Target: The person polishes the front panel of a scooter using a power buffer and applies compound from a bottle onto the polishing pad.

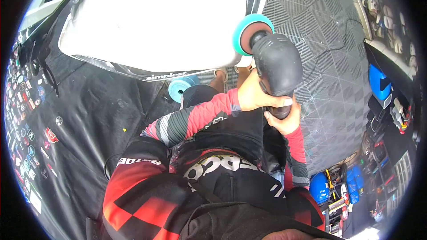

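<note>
"Since the black-and-red shirt (213, 195) fills the nearest part of the view, what comes just beyond it?"

"Two hands, both closed on one black polisher (278, 62). The right hand (288, 122) is curled round the lower end of its handle; the left hand (253, 94) grips just above, thumb laid across."

"And where is the polisher itself?"

"Right of centre, head up, with its teal pad (240, 27) overlapping the right edge of a large white panel (155, 22). Whether the pad touches the panel, I can't tell."

"Anything lower down?"

"A light-blue cylinder (189, 82) with a dark hole in its end, near the panel edge lettered 'simplest'."

"Farther out?"

"Grey patterned flooring (331, 120) on the right, a black sheet (93, 111) on the left dotted with stickers (51, 134), and blue objects (319, 188) at lower right, too distorted to name."
</note>
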A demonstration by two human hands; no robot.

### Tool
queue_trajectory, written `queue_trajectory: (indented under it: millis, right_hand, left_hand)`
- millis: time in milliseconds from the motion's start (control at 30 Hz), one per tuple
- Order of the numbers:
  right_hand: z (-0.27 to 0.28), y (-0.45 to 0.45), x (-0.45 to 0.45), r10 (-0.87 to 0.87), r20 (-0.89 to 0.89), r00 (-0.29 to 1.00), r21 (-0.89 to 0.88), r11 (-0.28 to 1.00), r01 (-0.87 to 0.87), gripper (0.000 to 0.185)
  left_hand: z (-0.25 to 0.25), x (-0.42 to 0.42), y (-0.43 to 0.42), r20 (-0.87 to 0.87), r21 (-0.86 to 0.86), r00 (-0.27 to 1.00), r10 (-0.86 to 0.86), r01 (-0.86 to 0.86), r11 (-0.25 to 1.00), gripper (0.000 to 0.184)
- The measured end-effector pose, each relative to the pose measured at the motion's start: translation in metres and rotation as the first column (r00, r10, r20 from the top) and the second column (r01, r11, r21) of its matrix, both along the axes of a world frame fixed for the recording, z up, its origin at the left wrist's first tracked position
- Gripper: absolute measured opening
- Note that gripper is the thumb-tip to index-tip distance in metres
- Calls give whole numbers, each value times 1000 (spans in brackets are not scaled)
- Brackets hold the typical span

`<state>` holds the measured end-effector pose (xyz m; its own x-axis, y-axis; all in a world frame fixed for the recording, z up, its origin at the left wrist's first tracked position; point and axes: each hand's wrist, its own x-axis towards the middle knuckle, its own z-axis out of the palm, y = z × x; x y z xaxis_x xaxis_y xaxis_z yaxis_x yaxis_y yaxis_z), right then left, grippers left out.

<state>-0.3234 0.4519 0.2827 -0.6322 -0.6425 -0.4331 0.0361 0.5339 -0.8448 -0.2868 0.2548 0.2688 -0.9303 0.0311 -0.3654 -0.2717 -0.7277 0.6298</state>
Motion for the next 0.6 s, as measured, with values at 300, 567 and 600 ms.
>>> queue_trajectory:
  millis: [300,567,600]
  right_hand:
    - [68,-79,-74,-42,-188,981,-6,999,42,86]
    - [39,-48,-81,50,-96,994,-86,995,-58,82]
    - [20,-30,-73,70,-30,997,-107,992,-73,79]
  left_hand:
    - [33,-64,-50,-324,1,931,168,-177,984,59]
    - [21,-55,-22,-204,90,952,230,-215,972,52]
    - [16,-43,-12,-174,20,967,185,-184,983,59]
